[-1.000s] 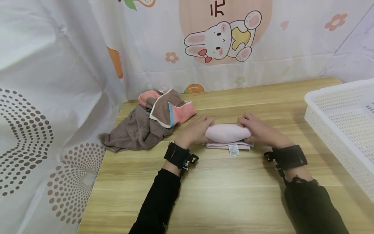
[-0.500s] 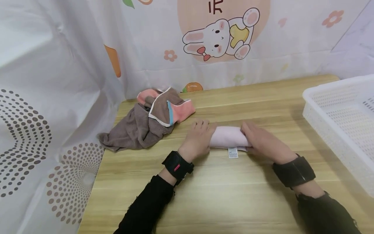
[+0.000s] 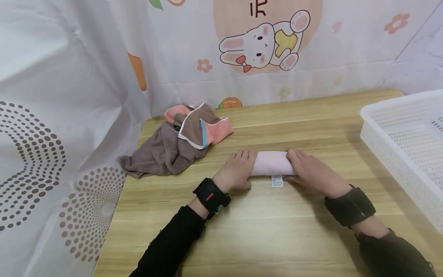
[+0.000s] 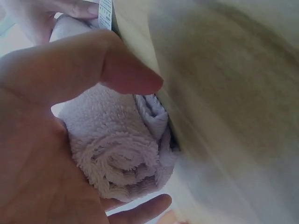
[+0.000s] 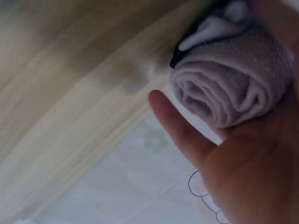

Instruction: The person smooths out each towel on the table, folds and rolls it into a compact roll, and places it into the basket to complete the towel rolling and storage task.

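A pale pink towel (image 3: 272, 163), rolled into a short thick cylinder, lies across the wooden table. Its white care label (image 3: 277, 181) sticks out on the near side. My left hand (image 3: 236, 169) holds the left end, thumb on the near side and fingers over the top and far side. At the other end my right hand (image 3: 314, 173) grips the roll in the same way. In the left wrist view the spiral end of the towel (image 4: 124, 161) shows between thumb and fingers. The right wrist view shows the opposite coiled end (image 5: 210, 95), with one finger stretched out beside it.
A crumpled grey-brown cloth (image 3: 162, 152) with pink parts and white trim lies at the table's back left. On the right stands a white perforated plastic basket (image 3: 387, 150). A printed curtain (image 3: 180, 46) hangs behind the wooden table (image 3: 263, 234).
The last loose flap on the near side has been rolled under, leaving mainly the label showing. Both hands have come down over the roll's ends and shifted slightly toward me.
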Demonstrator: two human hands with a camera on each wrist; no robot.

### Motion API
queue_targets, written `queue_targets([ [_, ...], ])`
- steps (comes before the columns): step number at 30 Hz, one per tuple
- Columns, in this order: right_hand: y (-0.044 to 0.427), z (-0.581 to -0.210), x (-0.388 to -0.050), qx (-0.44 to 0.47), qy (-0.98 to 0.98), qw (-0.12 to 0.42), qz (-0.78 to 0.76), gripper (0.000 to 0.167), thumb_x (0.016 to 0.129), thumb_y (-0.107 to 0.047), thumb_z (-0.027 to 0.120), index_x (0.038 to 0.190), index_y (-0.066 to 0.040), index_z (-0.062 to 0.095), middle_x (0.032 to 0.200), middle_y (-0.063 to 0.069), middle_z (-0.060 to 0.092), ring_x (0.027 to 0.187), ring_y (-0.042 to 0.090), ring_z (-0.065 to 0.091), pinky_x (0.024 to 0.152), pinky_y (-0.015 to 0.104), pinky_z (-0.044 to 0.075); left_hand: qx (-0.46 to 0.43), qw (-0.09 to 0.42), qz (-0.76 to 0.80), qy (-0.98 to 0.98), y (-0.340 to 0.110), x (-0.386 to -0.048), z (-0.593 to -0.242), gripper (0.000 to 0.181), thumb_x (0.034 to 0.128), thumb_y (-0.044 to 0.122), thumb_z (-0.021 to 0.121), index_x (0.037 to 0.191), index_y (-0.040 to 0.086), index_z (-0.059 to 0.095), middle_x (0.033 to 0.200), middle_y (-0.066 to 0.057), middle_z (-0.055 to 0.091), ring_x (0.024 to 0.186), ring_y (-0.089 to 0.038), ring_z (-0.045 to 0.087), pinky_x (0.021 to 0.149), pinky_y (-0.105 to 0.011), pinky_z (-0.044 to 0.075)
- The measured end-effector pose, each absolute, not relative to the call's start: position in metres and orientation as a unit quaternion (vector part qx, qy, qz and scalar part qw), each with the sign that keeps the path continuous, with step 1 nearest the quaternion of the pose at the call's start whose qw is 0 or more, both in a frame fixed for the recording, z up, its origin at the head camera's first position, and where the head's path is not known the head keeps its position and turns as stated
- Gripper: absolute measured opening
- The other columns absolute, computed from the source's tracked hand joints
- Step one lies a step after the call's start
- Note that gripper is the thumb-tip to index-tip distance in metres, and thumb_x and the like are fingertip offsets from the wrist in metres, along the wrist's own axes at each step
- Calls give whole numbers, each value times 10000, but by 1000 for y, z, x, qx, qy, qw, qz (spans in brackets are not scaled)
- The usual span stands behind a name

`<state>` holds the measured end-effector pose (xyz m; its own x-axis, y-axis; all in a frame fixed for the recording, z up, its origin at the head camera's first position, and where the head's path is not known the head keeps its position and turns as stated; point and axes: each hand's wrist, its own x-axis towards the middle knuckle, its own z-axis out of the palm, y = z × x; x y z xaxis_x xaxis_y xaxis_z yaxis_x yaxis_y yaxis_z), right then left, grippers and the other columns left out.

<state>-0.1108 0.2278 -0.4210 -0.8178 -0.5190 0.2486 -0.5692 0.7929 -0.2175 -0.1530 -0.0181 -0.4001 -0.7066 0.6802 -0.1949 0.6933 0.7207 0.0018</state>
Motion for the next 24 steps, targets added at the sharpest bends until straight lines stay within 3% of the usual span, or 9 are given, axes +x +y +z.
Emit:
queue_targets([
  [2,224,-420,-110,281,-946,98,132,667,743,-215,882,1147,35,414,954,180,588,852,322,603,685,483,528,373,104,-21,922,-19,-155,-400,929,778,325,790,1481,53,247,1394,-119,428,1306,-267,426,1088,-411,390],
  [8,215,-415,-105,263,-957,88,83,879,741,-192,880,1375,94,342,1089,312,603,962,469,617,714,570,533,382,119,-11,916,-20,-159,-403,982,781,333,803,1510,54,207,1415,-115,402,1355,-260,371,1145,-410,318],
  [13,220,-414,-102,248,-961,117,26,701,722,-157,893,1181,112,437,988,303,605,875,435,625,628,538,534,382,64,-27,922,-7,-157,-406,799,848,365,760,1443,59,323,1362,-106,477,1294,-249,450,1094,-400,387],
  [17,229,-414,-99,231,-962,143,-23,618,678,-155,921,1011,124,482,919,293,613,806,411,638,597,513,537,373,4,-24,928,9,-151,-411,671,852,400,763,1323,37,453,1252,-110,585,1160,-246,564,981,-363,479],
  [21,236,-411,-95,211,-970,116,-17,600,642,-146,927,980,116,505,900,287,619,796,424,644,624,533,541,355,8,-2,935,21,-146,-411,666,784,394,822,1255,47,503,1174,-93,631,1069,-228,612,900,-345,518],
  [24,239,-409,-90,201,-975,93,-7,551,635,-127,892,957,100,506,861,272,617,758,424,639,595,538,532,356,24,7,934,26,-145,-409,708,748,377,851,1276,57,505,1185,-91,642,1089,-231,620,923,-357,514],
])
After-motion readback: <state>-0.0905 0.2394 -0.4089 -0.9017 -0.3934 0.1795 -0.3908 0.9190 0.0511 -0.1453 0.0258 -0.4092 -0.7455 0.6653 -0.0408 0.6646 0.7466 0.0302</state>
